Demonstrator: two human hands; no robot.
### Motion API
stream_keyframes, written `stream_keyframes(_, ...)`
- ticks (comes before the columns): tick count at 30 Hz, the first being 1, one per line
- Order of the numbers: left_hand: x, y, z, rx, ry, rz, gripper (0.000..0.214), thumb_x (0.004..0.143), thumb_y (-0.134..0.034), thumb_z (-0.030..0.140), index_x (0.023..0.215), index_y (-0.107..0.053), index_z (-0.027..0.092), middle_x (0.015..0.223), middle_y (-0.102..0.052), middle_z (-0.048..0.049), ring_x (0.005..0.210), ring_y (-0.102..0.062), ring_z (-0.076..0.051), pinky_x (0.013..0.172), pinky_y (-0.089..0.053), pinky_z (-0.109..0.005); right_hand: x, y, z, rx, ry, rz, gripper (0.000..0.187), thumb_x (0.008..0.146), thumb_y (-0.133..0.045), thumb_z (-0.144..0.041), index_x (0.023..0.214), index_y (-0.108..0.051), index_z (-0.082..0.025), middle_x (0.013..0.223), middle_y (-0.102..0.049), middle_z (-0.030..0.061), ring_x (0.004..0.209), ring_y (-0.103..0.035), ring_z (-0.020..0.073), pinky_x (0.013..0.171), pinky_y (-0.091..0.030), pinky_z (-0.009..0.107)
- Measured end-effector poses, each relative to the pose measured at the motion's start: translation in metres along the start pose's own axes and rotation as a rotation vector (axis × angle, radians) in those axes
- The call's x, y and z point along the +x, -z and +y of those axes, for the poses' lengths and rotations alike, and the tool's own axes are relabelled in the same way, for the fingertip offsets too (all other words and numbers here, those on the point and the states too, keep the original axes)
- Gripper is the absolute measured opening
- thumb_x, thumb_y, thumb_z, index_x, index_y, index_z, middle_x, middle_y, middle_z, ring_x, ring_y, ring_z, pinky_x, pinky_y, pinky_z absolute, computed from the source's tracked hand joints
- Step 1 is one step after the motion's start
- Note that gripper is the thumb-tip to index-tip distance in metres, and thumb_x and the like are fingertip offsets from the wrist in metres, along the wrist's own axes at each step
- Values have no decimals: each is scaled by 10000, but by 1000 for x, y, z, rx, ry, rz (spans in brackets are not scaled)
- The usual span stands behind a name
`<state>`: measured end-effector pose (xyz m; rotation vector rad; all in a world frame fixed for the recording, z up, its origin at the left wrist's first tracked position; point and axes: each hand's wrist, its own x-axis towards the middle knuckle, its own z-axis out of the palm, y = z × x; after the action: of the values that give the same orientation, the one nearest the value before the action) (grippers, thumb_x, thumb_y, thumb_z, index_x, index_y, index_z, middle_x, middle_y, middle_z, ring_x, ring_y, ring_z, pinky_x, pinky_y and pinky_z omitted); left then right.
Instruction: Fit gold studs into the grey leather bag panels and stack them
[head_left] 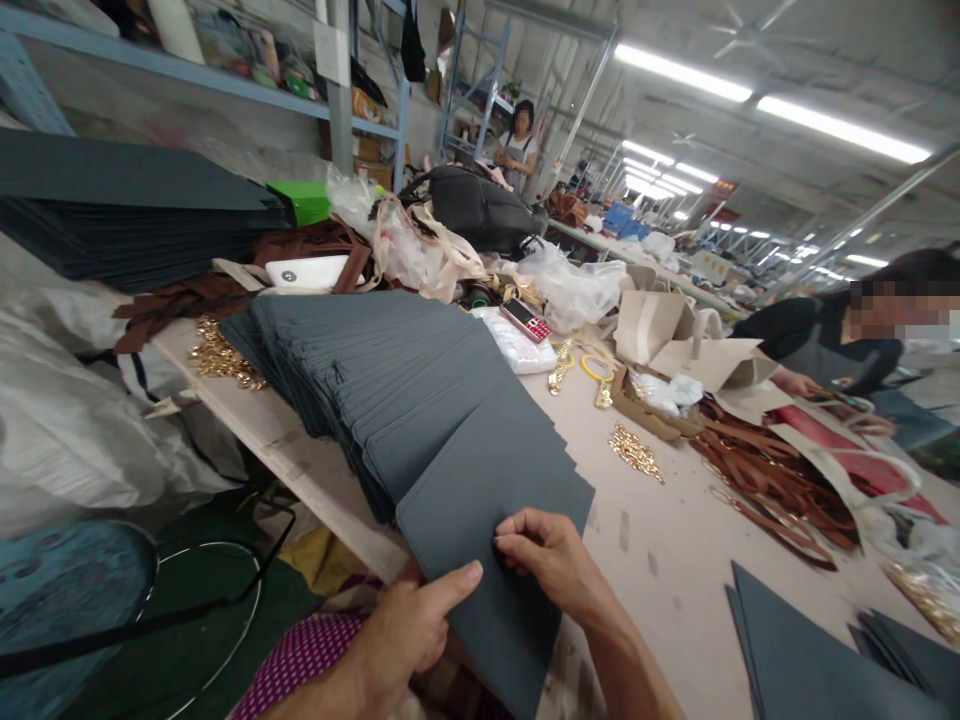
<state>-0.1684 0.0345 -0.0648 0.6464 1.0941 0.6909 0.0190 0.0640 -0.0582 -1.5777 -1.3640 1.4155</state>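
A dark slate-grey panel (480, 470) lies at the table's near edge, its lower end hanging toward my lap. My left hand (412, 625) grips its left side, thumb on top and fingers beneath. Over the panel's right half, my right hand (551, 560) has thumb and index finger pinched together; whatever lies between the fingertips is too small to make out. Right behind is a fanned stack of matching panels (375, 350), partly under this one. Small gold-coloured metal pieces (634, 452) sit in a heap to the right, and more gold pieces (221, 355) lie at the left edge.
Brown straps (772, 480), a cardboard box (652, 415) and more grey panels (817, 650) occupy the right side. A red phone (525, 320), a white phone (307, 272) and a black bag (480, 205) are behind. A co-worker (832, 320) leans in at right; a blue stool (71, 610) stands left.
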Motion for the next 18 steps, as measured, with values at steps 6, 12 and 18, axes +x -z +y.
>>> stream_keyframes(6, 0, -1, -11, -45, -16, -22, 579, 631, -687, 669, 847, -615, 137, 448, -367, 103, 351, -170, -29, 377, -140, -189, -3, -3, -2, 27, 16, -24, 180, 732, -678, -323, 756, -662, -145, 598, -583, -38, 548, -497, 78, 535, -390, 200)
stream_keyframes(12, 1, 12, -10, 439, -313, -30, 437, 819, -528, 579, 934, -708, 198, 586, -614, -28, 469, -528, -168, 429, -439, -257, -1, -7, -2, 68, -22, 69, 250, 687, -723, -346, 800, -575, -178, 567, -563, -67, 478, -517, 89, 469, -412, 198)
stream_keyframes(18, 20, 1, 3, 826, -765, -195, 541, 721, -575, 184, 1246, -620, 304, 1262, -653, -18, 1091, -634, -242, 962, -504, -289, -13, 9, 2, -206, 163, 268, 235, 709, -746, -382, 725, -621, -185, 623, -590, -42, 604, -524, 121, 543, -407, 215)
